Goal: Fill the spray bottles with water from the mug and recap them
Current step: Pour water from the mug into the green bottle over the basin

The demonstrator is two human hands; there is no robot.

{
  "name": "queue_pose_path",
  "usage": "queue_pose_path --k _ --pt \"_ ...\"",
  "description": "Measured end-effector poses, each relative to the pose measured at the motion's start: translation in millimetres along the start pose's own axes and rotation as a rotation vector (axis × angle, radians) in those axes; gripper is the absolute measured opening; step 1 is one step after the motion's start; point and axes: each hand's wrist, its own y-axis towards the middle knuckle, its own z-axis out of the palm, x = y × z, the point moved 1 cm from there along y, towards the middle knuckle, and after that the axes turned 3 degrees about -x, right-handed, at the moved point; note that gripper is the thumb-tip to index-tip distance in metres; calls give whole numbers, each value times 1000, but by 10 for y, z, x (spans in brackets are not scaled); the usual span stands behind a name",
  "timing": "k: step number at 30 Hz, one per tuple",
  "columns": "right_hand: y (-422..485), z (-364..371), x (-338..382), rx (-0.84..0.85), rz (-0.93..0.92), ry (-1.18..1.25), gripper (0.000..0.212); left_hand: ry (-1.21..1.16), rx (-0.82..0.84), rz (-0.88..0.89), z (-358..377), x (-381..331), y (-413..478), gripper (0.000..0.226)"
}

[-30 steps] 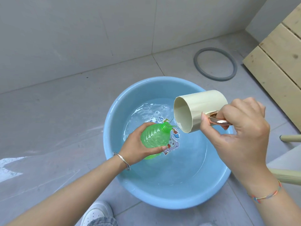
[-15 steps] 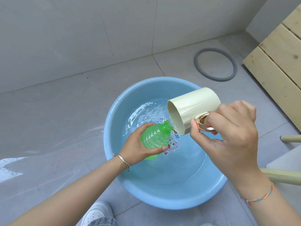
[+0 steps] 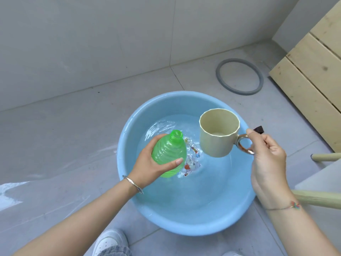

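Left hand (image 3: 147, 164) grips uncapped green bottle (image 3: 168, 153) over blue basin (image 3: 127, 183); right hand (image 3: 266, 159) holds upright mug (image 3: 218, 138), seemingly near empty.

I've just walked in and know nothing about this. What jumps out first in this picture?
The big blue basin of water in the middle draws the eye first. Over it, the left hand grips an uncapped, bright green bottle, while the right hand holds a cream mug upright by its shiny handle, just right of the bottle. A grey ring lies farther back, to the right.
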Motion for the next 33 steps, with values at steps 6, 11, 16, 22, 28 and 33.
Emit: queue_pose_path --k 6,11,16,22,28,33 --pt "-110 -44 -109 11 172 123 32 1 1 40 -78 -177 -20 68" --pt "-145 -137 2 -34 120 -1 41 335 60 91 -201 -349 25 76" --pt "-135 -223 56 -45 92 -11 49 624 118 108 -212 -388 79 84" --pt "-131 -322 66 -28 97 6 52 854 132 116 -183 -392 97 80" --pt "-192 -353 211 -3 91 80 47 774 96 82 -260 -440 82 83" --pt "-347 -296 599 74 103 304 35 362 69 79 -315 -723 28 80"
